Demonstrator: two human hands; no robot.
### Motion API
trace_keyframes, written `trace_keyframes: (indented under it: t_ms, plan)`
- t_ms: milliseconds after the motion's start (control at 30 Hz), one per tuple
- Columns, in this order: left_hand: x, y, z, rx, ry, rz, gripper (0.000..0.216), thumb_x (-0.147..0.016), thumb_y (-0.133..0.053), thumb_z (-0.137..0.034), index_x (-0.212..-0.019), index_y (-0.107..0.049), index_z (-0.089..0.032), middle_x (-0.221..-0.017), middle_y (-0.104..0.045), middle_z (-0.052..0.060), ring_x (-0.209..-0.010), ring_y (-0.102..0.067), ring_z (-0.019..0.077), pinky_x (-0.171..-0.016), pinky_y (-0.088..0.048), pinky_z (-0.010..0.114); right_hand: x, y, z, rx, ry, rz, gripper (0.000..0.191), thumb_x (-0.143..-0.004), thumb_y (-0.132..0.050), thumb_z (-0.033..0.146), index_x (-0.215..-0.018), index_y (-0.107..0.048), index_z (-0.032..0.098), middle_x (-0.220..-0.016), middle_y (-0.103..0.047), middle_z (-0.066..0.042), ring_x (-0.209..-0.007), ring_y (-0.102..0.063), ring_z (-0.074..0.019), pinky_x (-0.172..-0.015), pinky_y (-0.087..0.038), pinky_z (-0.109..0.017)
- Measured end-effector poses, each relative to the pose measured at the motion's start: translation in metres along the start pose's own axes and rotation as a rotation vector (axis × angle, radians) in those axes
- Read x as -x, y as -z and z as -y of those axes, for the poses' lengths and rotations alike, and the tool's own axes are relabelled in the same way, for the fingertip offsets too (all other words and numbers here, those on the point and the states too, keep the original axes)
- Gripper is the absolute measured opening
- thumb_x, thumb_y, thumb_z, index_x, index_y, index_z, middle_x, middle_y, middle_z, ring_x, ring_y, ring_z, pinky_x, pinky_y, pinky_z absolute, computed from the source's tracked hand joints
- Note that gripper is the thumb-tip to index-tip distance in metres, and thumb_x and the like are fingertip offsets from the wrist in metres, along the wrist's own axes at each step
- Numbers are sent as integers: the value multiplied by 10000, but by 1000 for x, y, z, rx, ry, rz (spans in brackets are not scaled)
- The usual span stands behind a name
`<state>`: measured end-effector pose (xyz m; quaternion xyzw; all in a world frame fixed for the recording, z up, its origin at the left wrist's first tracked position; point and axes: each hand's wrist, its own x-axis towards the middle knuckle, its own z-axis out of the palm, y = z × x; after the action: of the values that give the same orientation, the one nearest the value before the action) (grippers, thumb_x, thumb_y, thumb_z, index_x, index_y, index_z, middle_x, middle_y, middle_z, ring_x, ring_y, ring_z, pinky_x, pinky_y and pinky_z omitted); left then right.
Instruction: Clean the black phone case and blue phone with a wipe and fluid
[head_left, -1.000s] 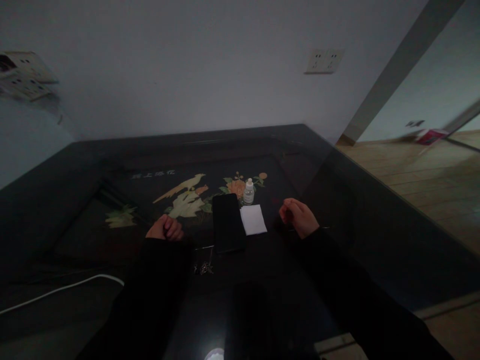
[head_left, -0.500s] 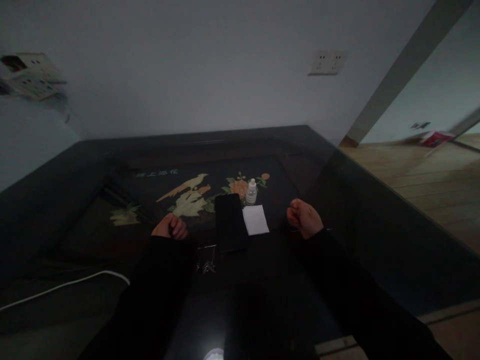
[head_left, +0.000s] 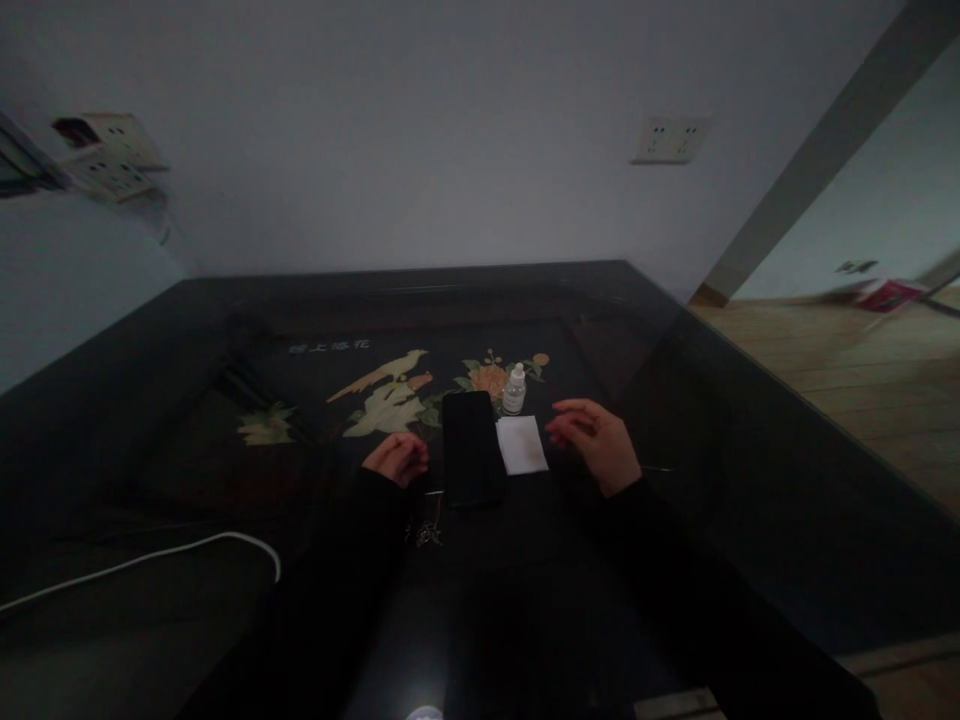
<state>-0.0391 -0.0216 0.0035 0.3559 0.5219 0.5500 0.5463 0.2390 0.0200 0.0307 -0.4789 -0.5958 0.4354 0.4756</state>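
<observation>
L hand (head_left: 397,460)'s loosely curled, contents unclear, R hand (head_left: 598,447)'s half-spread & empty, w/ phone (head_left: 472,450) & white sheet (head_left: 523,446) btwn, bottle (head_left: 514,393) behind, prob. for easy reach.

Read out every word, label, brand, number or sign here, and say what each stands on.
"上 ... 花": second and fourth of four pale characters on the dark tabletop; first and third too blurred to read surely.
Bottle label: too small to read.
Red item at right: too blurred to read.
</observation>
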Motion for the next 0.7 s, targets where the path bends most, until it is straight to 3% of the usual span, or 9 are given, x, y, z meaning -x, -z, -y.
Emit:
trace_keyframes:
  t_ms: [67,133,233,333,467,700]
  plan:
    - [6,-6,6,-125,-105,-42,185,-631,-623,-302,-771,-587,-186,-811,-619,32,-810,-576,165,-810,-429,348,4,-17,3,64,52,95,242,-741,-559,283,-960,-573,180,-831,-677,-54,-727,-640,-165,-650,-515,-300]
    - [11,-10,11,-325,-232,-63,346,-585,-656,-334,-894,-618,-183,-1007,-613,73,-1044,-494,227,-984,-281,402,8,-33,3,143,108,143,249,-762,-522,247,-997,-582,190,-960,-658,-73,-896,-611,-191,-800,-480,-366]
    - [18,-13,13,-889,-438,-22,634,-621,-588,-442,-1154,-519,-105,-1266,-475,139,-1245,-303,284,-1044,-142,459,14,-46,-1,253,183,172,278,-780,-494,220,-1044,-576,198,-1091,-606,-85,-1066,-522,-213,-941,-381,-419]
    - [22,-16,11,-1328,-471,96,922,-598,-547,-578,-1297,-322,-20,-1358,-341,172,-1286,-221,310,-1033,-145,511,17,-50,-7,328,232,215,350,-800,-467,210,-1147,-513,199,-1155,-569,-88,-1104,-492,-210,-964,-367,-419]
    - [25,-23,6,-1468,-369,184,1078,-533,-580,-608,-1336,-199,1,-1384,-280,162,-1299,-200,280,-1047,-157,490,18,-50,-12,402,269,244,386,-825,-432,214,-1210,-457,194,-1204,-531,-92,-1125,-476,-206,-972,-366,-416]
    - [22,-27,2,-1487,-305,194,1083,-513,-571,-632,-1332,-223,-14,-1398,-248,137,-1303,-197,250,-1062,-138,457,18,-52,-19,482,306,276,385,-860,-338,194,-1233,-428,168,-1219,-522,-100,-1154,-458,-190,-1043,-253,-445]
